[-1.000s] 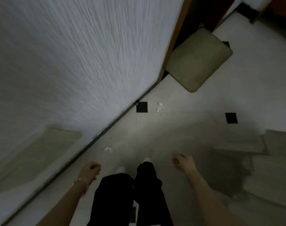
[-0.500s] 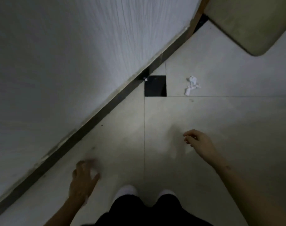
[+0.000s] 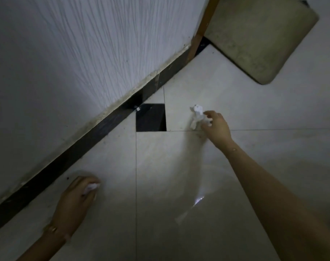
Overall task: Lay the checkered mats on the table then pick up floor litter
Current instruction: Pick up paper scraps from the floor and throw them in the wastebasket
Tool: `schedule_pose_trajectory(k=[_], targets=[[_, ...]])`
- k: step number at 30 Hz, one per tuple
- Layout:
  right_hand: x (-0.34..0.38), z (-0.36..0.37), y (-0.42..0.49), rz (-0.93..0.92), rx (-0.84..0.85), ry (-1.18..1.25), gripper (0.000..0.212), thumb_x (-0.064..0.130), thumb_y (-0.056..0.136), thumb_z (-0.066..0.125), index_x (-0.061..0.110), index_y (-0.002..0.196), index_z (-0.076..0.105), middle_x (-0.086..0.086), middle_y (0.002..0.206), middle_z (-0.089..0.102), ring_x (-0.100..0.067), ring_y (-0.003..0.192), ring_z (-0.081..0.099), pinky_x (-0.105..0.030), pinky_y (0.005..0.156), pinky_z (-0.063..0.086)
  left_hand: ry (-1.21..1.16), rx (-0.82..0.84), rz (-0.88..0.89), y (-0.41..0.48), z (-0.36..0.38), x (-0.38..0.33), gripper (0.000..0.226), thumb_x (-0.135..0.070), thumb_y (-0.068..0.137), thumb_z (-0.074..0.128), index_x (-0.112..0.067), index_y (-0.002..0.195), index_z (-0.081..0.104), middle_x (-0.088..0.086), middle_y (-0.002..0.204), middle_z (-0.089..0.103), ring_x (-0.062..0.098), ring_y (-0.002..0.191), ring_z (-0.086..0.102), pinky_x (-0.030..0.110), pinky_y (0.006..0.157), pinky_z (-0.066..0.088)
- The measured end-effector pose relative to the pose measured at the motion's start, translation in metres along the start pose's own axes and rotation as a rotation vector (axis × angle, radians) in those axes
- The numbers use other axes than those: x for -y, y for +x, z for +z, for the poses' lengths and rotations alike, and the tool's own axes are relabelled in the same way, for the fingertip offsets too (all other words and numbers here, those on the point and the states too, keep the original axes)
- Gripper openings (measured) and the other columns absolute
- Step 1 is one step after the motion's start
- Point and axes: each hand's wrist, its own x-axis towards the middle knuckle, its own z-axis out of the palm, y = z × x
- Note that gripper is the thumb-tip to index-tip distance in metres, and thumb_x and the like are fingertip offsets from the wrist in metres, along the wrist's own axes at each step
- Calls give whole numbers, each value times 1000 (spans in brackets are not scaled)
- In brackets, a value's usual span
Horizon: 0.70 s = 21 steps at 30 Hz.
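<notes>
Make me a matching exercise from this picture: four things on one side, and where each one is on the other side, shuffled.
Things
1. crumpled white tissue
2. small paper wad
3. black floor tile
4. beige mat

Places
A. top right, beside the wooden door frame
B. held in the left hand
C. its corner against the dark skirting board
D. pinched by the right hand

Pairs: 1-D, 2-B, 3-C, 4-A

The single head-worn camera looks steeply down, close above the tiled floor (image 3: pixel 113 219), wall (image 3: pixel 66 63) filling nine to twelve o'clock.
</notes>
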Motion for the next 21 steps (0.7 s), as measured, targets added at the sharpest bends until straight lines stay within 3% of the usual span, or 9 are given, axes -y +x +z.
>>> schedule_pose_trajectory(k=[1, 4, 7, 9, 11, 14, 16, 18, 21], targets=[[3, 1, 8, -43, -10, -35, 51, 14, 83, 62, 11, 132, 52, -17, 133, 50, -35, 116, 53, -39, 99, 43, -85, 30, -29, 5, 4, -6, 18, 13, 81, 59, 5, 95, 68, 18, 95, 67, 16, 87, 62, -11, 77, 30], [6, 9, 26, -135, 71, -147, 66, 16, 81, 66, 19, 142, 41, -11, 151, 32, -36, 131, 39, -42, 108, 37, -269, 66, -87, 13, 14, -17, 20, 12, 85, 54, 0, 97, 65, 11, 90, 62, -19, 77, 59, -9, 71, 36], [3, 21, 36, -183, 93, -276, 61, 18, 82, 62, 21, 140, 43, -7, 150, 36, -35, 129, 40, -44, 106, 39, -287, 12, -89, 12, 14, -22, 22, 5, 88, 56, -17, 90, 61, -3, 85, 60, -29, 75, 51, -8, 69, 37], [2, 26, 39, -219, 19, -313, 49, 15, 84, 56, 18, 133, 53, -10, 142, 47, -33, 124, 45, -40, 102, 41, -210, -16, -33, 11, 11, -26, 25, -4, 87, 60, -28, 92, 56, -1, 95, 58, -25, 80, 51, -6, 72, 35], [-2, 28, 39, -246, -58, -308, 38, 13, 86, 52, 13, 123, 60, -14, 128, 56, -34, 116, 50, -37, 93, 44, -201, 14, -9, 9, 10, -26, 36, -6, 87, 60, -40, 87, 50, 1, 100, 57, -6, 91, 54, -3, 74, 35], [-6, 29, 35, -188, -112, -210, 27, 12, 87, 53, 3, 112, 55, -18, 110, 61, -37, 98, 55, -36, 71, 44, -200, 49, -13, 9, 12, -28, 38, -6, 87, 61, -42, 86, 48, -3, 90, 55, 28, 104, 57, 20, 84, 40], [-8, 30, 30, -157, -109, -160, 32, 15, 88, 53, 5, 118, 51, -18, 107, 63, -36, 96, 58, -32, 66, 41, -188, 39, -17, 9, 15, -29, 32, -6, 86, 61, -36, 82, 53, -7, 89, 55, 31, 106, 58, 28, 83, 40], [-13, 32, 23, -184, -96, -171, 37, 17, 89, 52, 8, 126, 53, -18, 112, 62, -37, 100, 57, -35, 73, 44, -211, 36, -51, 11, 17, -28, 25, -6, 86, 62, -28, 75, 57, -5, 84, 57, 30, 104, 59, 25, 77, 38], [-18, 35, 9, -191, -110, -172, 32, 18, 90, 49, 6, 117, 61, -20, 114, 57, -38, 99, 55, -36, 80, 45, -247, 8, -77, 14, 22, -27, 20, -5, 84, 64, -10, 65, 59, -4, 76, 59, 27, 99, 59, 25, 70, 38]])
